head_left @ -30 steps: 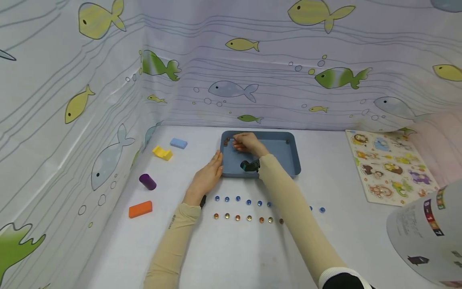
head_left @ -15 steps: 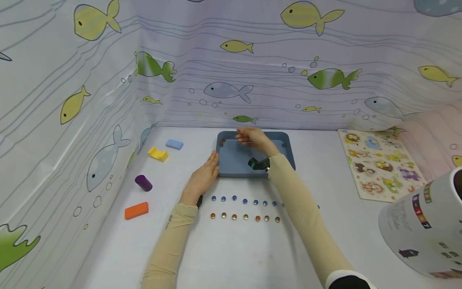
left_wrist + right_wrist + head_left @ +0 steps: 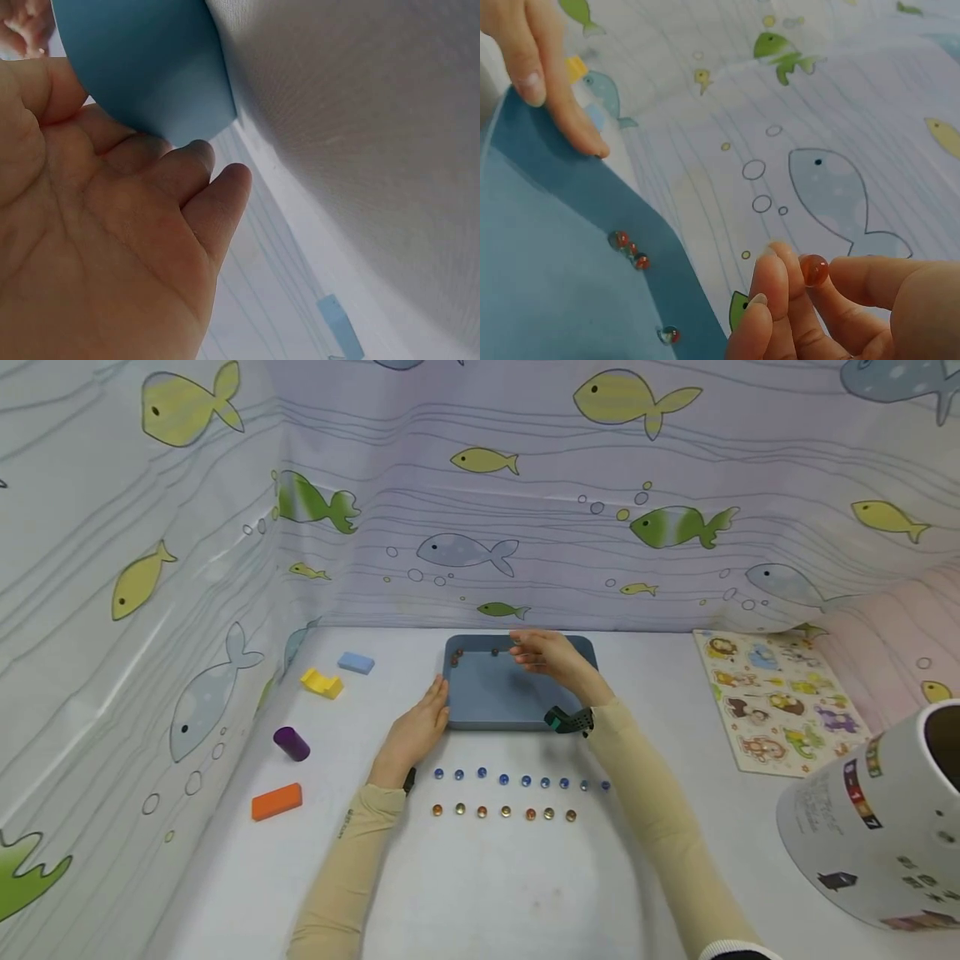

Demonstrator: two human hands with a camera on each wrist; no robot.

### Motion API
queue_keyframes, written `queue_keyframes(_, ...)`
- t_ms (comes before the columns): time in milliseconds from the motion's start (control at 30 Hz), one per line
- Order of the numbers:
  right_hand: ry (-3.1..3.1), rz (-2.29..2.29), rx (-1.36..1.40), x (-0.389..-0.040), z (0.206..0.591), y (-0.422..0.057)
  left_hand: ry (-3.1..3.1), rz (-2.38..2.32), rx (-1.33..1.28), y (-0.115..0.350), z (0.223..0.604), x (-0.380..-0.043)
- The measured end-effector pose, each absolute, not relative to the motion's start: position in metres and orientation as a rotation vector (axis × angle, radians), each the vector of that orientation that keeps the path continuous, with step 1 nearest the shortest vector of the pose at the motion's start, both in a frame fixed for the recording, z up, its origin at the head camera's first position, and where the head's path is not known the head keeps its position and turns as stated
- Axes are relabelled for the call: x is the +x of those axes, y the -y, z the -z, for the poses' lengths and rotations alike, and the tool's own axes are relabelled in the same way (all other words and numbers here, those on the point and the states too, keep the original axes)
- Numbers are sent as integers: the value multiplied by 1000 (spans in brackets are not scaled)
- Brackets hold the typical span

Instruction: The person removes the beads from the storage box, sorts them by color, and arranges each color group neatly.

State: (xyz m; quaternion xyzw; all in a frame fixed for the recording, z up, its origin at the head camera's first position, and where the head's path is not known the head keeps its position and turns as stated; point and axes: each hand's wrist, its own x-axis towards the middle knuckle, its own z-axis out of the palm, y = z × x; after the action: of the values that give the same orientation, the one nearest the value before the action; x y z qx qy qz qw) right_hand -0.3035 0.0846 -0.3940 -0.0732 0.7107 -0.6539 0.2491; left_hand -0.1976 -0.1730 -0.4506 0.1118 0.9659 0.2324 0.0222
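In the head view my right hand (image 3: 555,662) is over the back right part of a blue-grey tray (image 3: 495,725). Its thumb and fingers pinch an orange-red marble (image 3: 814,271), plain in the right wrist view. My left hand (image 3: 412,735) touches the outside of the tray's left wall with fingers extended; the left wrist view shows its palm beside the blue tray wall (image 3: 150,67). Inside the tray, a small cluster of red-and-clear marbles (image 3: 619,240) lies by the wall, and a single marble (image 3: 669,334) sits apart from them.
In front of the tray run a row of blue glass beads (image 3: 504,779) and a row of amber ones (image 3: 482,812). Blocks lie left: blue (image 3: 356,662), yellow (image 3: 322,683), purple (image 3: 292,743), orange (image 3: 277,802). An animal picture board (image 3: 780,702) and white cylinder (image 3: 855,827) stand right.
My right hand has moved rightward over the tray from near its left corner. A marble by the back wall now shows left of it. My left hand stays at the tray's side.
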Motion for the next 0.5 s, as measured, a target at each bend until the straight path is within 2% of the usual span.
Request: queue_keyframes(500, -1988, 1662, -426, -238, 394, -139, -2989, -717, 345, 171, 450, -198)
